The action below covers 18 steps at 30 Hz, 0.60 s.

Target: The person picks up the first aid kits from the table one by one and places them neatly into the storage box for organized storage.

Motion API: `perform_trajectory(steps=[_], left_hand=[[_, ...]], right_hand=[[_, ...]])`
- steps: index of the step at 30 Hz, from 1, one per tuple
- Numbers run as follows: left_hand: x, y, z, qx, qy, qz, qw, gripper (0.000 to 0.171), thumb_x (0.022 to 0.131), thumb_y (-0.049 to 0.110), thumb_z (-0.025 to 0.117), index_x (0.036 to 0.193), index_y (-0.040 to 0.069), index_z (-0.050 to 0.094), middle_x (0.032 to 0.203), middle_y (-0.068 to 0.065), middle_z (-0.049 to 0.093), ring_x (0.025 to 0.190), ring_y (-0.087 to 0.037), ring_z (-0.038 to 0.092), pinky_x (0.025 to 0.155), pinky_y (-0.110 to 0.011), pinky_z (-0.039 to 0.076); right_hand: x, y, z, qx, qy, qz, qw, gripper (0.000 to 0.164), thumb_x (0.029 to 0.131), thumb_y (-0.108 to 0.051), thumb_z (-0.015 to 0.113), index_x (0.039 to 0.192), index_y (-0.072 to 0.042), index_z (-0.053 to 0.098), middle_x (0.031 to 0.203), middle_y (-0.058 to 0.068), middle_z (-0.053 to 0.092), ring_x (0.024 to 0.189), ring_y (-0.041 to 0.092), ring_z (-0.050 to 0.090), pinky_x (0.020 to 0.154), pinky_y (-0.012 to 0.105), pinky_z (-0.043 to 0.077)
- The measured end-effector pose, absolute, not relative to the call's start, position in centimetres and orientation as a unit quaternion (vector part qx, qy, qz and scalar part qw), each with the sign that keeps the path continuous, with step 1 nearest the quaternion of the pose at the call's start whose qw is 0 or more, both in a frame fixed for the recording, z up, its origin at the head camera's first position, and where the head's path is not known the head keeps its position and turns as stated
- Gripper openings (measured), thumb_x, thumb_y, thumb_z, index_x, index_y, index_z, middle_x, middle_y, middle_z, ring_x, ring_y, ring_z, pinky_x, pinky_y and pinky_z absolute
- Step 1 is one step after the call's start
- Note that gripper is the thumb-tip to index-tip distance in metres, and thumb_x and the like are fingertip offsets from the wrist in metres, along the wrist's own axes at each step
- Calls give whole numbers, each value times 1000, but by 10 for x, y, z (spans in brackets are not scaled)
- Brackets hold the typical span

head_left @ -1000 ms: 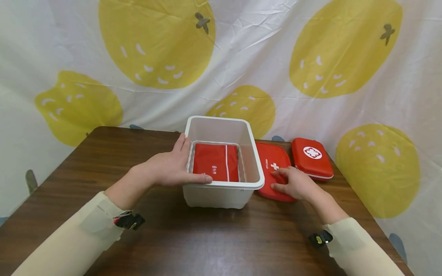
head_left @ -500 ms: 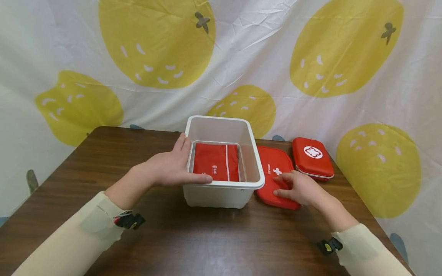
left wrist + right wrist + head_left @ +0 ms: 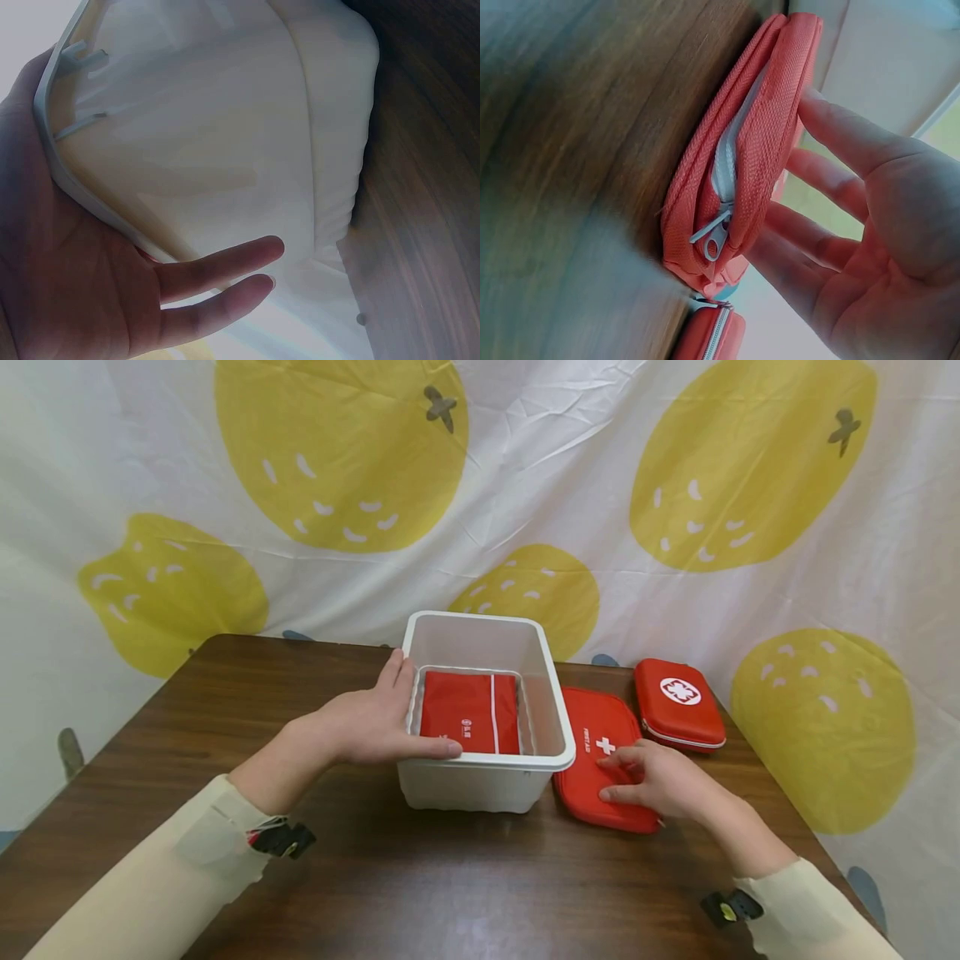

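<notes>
A white plastic bin (image 3: 480, 785) stands mid-table with a flat red pouch (image 3: 459, 714) lying in it. My left hand (image 3: 367, 722) rests at the bin's near left corner, thumb along the front rim and fingers spread against the outer side wall. To the right of the bin lies a red first aid pouch (image 3: 592, 722) with a white cross. My right hand (image 3: 660, 781) touches its top with thumb and fingertips, palm raised off it. In the right wrist view the pouch's side zipper (image 3: 724, 169) faces the camera, its pull at the lower end.
A second red zip case (image 3: 678, 702) with a round white emblem lies at the back right of the dark wooden table (image 3: 480, 877). Behind the table hangs a white curtain (image 3: 540, 460) printed with yellow fruit.
The first aid pouch has slid toward the person and slightly right under my right hand, which moved along with it. My left hand and the bin have stayed in place.
</notes>
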State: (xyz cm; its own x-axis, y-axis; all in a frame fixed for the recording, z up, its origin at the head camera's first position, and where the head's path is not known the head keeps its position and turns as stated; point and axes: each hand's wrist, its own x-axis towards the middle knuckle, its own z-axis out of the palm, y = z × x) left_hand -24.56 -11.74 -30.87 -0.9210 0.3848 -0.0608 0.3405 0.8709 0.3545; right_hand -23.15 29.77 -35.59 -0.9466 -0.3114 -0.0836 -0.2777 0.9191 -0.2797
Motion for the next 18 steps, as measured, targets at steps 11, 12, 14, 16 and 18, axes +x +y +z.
perform_trajectory(steps=[11, 12, 14, 16, 18], left_hand=[[-246, -118, -309, 190, 964, 175, 61, 142, 67, 95, 56, 163, 7, 0, 171, -14, 0, 124, -35, 59, 88, -45, 57], [-247, -118, -309, 190, 964, 175, 61, 142, 66, 95, 56, 163, 7, 0, 171, -14, 1, 123, -35, 59, 87, -45, 57], [-247, -118, -309, 189, 964, 176, 62, 142, 66, 95, 56, 164, 8, 0, 171, -13, 1, 123, -35, 59, 87, -45, 57], [-247, -118, -309, 189, 964, 177, 63, 142, 66, 95, 56, 164, 8, 0, 171, -13, 1, 123, -35, 59, 87, -45, 57], [-247, -118, -309, 189, 964, 177, 63, 142, 66, 95, 56, 164, 8, -1, 171, -13, 1, 124, -35, 58, 87, -45, 57]], right_hand=[[-215, 296, -354, -169, 974, -133, 68, 48, 78, -51, 85, 119, -28, 75, 116, 0, 62, 103, 20, 61, 90, 43, 50], [-214, 295, -354, -170, 974, -133, 68, 48, 77, -51, 85, 118, -29, 75, 117, 0, 63, 104, 20, 61, 90, 44, 50], [-212, 294, -354, -172, 974, -131, 68, 47, 77, -52, 86, 117, -29, 75, 118, 0, 64, 108, 23, 61, 93, 46, 50], [-210, 293, -353, -172, 974, -128, 69, 46, 77, -52, 86, 116, -30, 75, 118, -1, 65, 109, 24, 61, 93, 48, 50], [-208, 292, -352, -174, 974, -126, 69, 46, 76, -52, 86, 115, -30, 74, 117, -1, 65, 110, 25, 61, 93, 49, 50]])
